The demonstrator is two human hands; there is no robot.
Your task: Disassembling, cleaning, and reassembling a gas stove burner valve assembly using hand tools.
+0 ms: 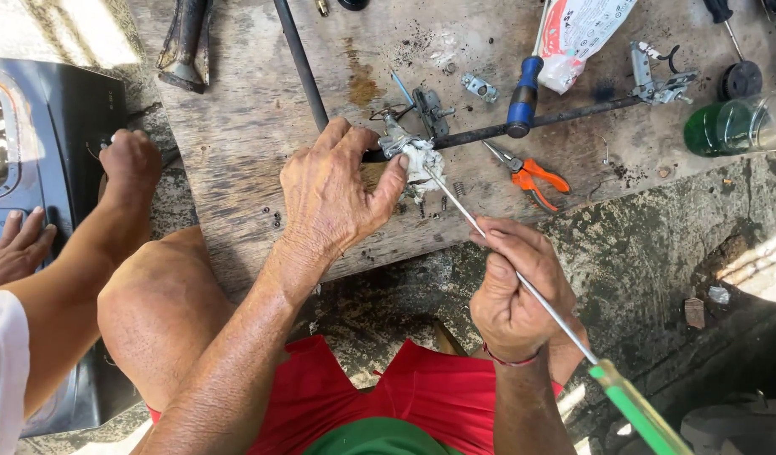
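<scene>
Small metal part [409, 156], wrapped in rag, pinched on wooden board [245, 126] by left hand [333, 194]. Screwdriver [522, 282] gripped in closed right hand [514, 295], tip possibly seated. Slip risked: thumb could be jabbed.

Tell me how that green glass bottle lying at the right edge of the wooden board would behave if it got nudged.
The green glass bottle lies on its side, so it would probably roll, and the board's right edge is near. Being glass, it likely would crack on the concrete floor. Its smooth surface may feel slippery, especially to greasy hands.
</scene>
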